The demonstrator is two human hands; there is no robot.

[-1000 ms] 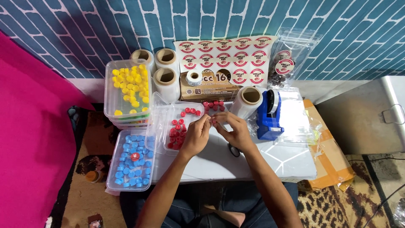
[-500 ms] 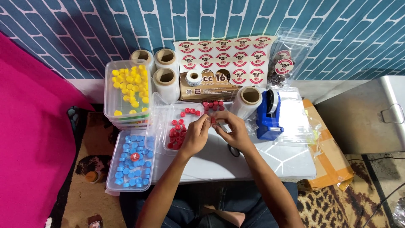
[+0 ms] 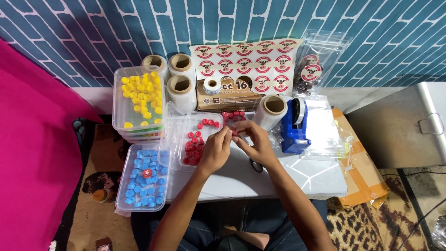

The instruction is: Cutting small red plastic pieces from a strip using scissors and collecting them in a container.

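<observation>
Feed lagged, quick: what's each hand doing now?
Left hand: fingers pinched at a small red cap, grip unclear.
Right hand: pinched there too; cannot tell.

Caps in an open tub [image 3: 204, 139] just left of the pinch. Tape dispenser [image 3: 296, 125] right of it, rolls [image 3: 179, 79] behind.

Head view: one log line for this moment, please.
left hand | meets right hand | pinching small red piece | above red-cap tray
</observation>
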